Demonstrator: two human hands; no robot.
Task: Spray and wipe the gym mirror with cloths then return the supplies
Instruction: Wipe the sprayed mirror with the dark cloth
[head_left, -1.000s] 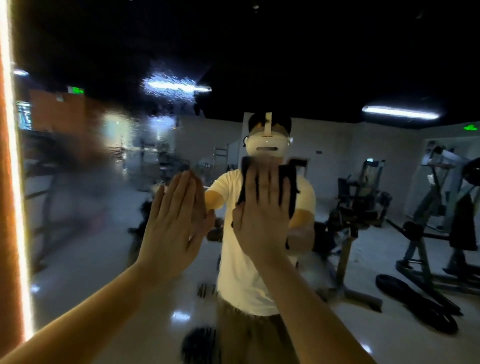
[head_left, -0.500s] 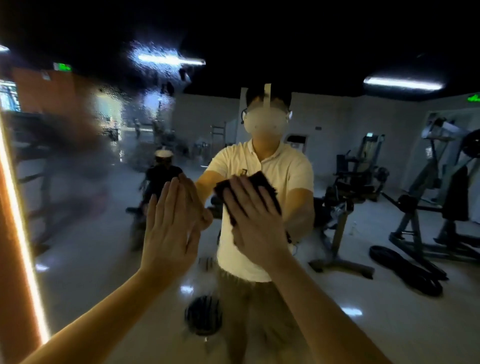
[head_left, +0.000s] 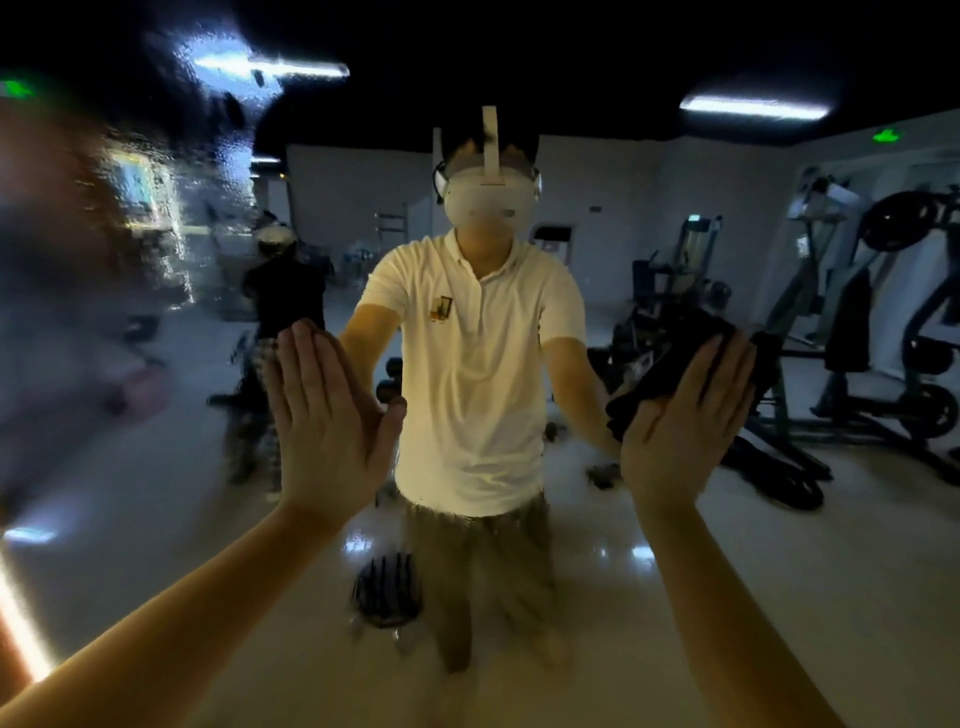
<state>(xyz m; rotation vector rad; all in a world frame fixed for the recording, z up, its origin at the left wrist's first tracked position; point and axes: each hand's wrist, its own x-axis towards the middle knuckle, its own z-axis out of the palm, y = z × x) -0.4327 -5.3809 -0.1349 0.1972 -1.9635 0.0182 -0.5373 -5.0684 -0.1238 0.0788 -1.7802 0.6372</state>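
Dark cloth (head_left: 670, 358) pressed flat to the mirror (head_left: 156, 519), right of centre.
The right hand (head_left: 680, 431), fingers straight, pins the cloth, whose long axis slants up to the right; the left hand (head_left: 327, 421) lies flat on the glass, holding nothing.

Dim room, black ceiling. Light from a ceiling tube (head_left: 270, 66) at 11 o'clock, a second tube (head_left: 753, 108) at 1, plus an orange strip (head_left: 23, 629) at 8. Floor glare (head_left: 358, 543) approx 6. Wet mirror (head_left: 156, 208) smears reflections at 10 (streaky, soft); edges bend w/ wide-angle distortion.
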